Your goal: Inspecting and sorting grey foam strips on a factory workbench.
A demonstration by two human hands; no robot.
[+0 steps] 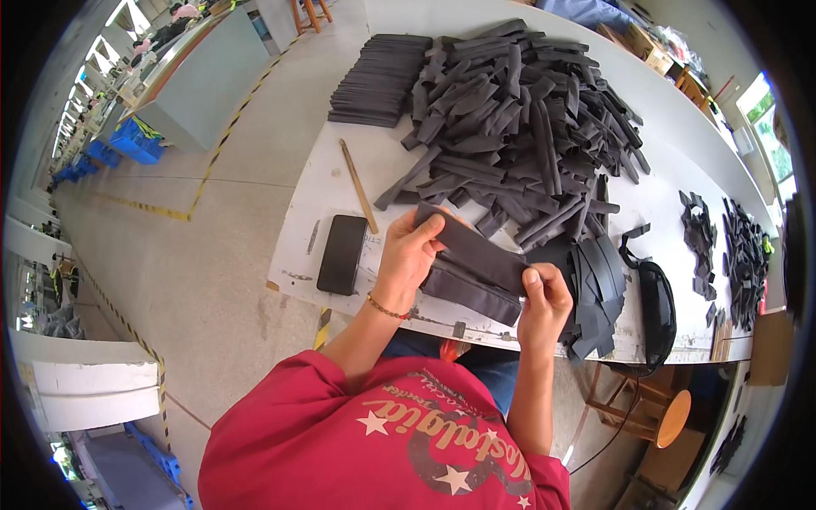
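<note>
A flat black rectangular phone [342, 253] with a dark, unlit screen is seen lying on the white worktable [331, 183], near its front edge and just left of a thin wooden stick [359, 185]. Brown cardboard boxes [648, 51] are seen at the table's far end, partly hidden

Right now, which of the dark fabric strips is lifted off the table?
The strip pinched between the left hand and right hand; the others lie in the loose pile and neat stack.
</note>
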